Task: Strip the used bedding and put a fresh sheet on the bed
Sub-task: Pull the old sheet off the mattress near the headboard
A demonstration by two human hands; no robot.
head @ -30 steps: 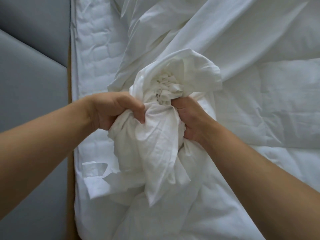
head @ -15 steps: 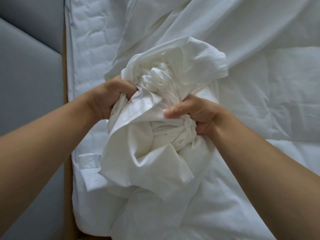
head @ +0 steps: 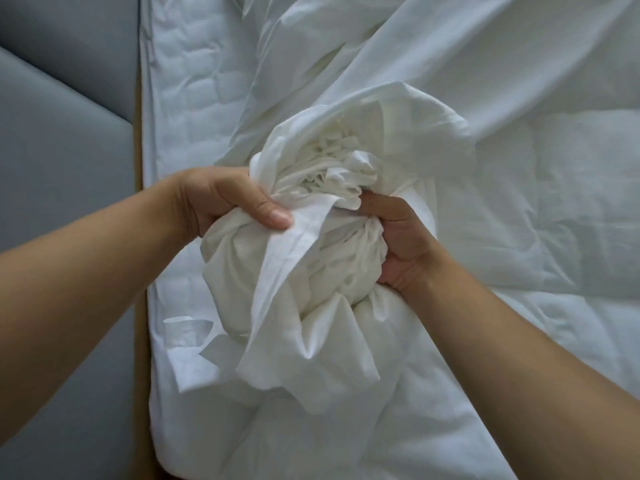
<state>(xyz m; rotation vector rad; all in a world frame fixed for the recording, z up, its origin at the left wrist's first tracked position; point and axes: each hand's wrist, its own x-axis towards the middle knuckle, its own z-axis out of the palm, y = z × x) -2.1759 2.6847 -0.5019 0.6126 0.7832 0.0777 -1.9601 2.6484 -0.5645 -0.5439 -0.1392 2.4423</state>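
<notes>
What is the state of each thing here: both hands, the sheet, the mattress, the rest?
Left hand: grips the sheet bundle on its left.
Right hand: grips the bundle on its right.
Sheet: bunched into a ball, the rest trailing to the upper right.
Mattress: quilted top bare along its left edge.
Duvet: spread, wrinkled, at the right.
Grey padded panel: beside the mattress.

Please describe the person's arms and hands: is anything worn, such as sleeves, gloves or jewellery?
No sleeves show: the left forearm and right forearm are bare up to the frame edge. The left hand and right hand wear no gloves; no watch, bracelet or ring is visible. The left thumbnail is short, unpainted. The bundled sheet hides parts of both hands.
</notes>
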